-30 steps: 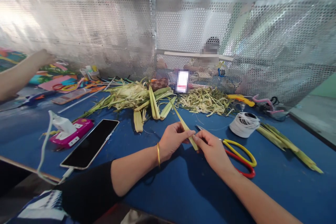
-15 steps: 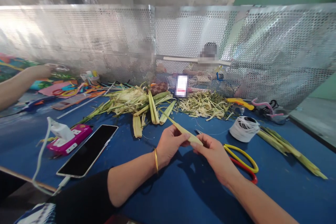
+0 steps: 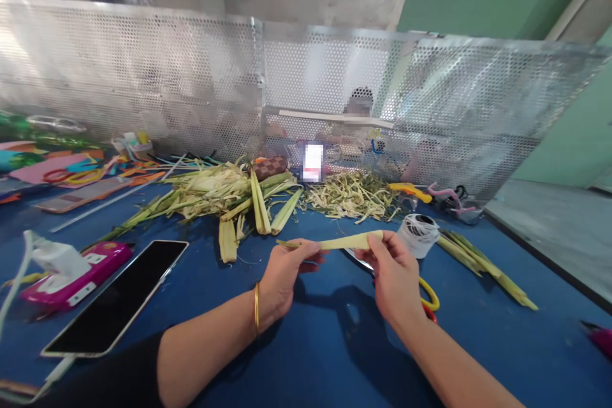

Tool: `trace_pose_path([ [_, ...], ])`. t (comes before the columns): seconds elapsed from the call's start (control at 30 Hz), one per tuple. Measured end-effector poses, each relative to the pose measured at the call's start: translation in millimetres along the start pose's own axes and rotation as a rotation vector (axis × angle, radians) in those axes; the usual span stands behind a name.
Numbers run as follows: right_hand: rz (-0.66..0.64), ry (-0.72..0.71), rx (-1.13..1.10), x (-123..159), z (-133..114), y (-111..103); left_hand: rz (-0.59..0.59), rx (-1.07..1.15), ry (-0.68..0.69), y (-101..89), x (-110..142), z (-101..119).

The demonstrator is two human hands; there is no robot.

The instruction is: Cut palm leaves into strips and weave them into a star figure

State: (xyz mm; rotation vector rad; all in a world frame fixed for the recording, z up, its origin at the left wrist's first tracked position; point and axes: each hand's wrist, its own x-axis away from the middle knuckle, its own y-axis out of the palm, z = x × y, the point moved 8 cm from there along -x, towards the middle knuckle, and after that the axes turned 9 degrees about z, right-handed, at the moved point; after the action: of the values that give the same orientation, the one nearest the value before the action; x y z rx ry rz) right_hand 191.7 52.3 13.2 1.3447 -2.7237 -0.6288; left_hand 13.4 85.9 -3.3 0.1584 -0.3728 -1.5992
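Observation:
A pale yellow-green strip of corn husk (image 3: 345,241) is stretched almost level between my two hands above the blue table. My left hand (image 3: 285,266) pinches it toward its thin, darker tip, which sticks out to the left. At the wide end, my right hand (image 3: 394,271) grips the husk between thumb and fingers. Scissors with yellow and red handles (image 3: 430,294) lie under my right hand, which hides part of them. Just beyond that hand stands a spool of white string (image 3: 417,237).
Husk leaves (image 3: 210,188) and a heap of shredded strips (image 3: 351,196) lie ahead, before a perforated metal screen (image 3: 191,70). A phone (image 3: 119,296) and a magenta power strip (image 3: 79,277) sit at left. More husks (image 3: 488,268) lie at right.
Both hands have moved apart along the husk, which has turned from slanting to nearly level. My view has shifted right, and another person's arm at the left is out of view.

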Motion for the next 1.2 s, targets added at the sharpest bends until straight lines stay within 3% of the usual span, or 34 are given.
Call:
trace_pose_path([
  [0.17, 0.185, -0.053, -0.125, -9.8, -14.1, -18.8, -0.058, -0.066, 0.017, 5.9, 7.8, 1.4],
  [0.3, 0.210, -0.100, -0.152, -19.4, -27.6, -26.3, -0.081, -0.180, 0.055, 7.0, 10.2, 4.0],
  [0.4, 0.093, -0.052, -0.067, -22.5, -28.4, -19.5, -0.093, -0.213, -0.001, 6.0, 8.2, 2.4],
  [0.47, -0.071, 0.045, 0.029, -17.8, -20.8, -6.5, -0.110, -0.219, -0.055, 6.9, 7.5, 0.1],
  [0.57, -0.350, 0.158, 0.174, 1.2, -6.6, 16.2, -0.241, -0.224, -0.129, 18.5, 12.8, -6.4],
  [0.63, -0.451, 0.160, 0.259, 12.7, -1.1, 25.5, -0.330, -0.217, -0.169, 26.7, 18.8, -11.8],
  [0.8, -0.412, 0.255, 0.260, 20.7, 9.9, 25.4, -0.214, -0.205, -0.171, 20.0, 17.0, -17.0],
  [0.97, -0.513, 0.422, 0.324, 31.3, 25.5, 26.0, -0.126, -0.194, -0.155, 12.1, 9.4, -17.8],
  [1.2, -0.493, 0.565, 0.202, 35.6, 35.5, 24.0, -0.253, -0.201, -0.221, 19.3, 13.2, -24.1],
])
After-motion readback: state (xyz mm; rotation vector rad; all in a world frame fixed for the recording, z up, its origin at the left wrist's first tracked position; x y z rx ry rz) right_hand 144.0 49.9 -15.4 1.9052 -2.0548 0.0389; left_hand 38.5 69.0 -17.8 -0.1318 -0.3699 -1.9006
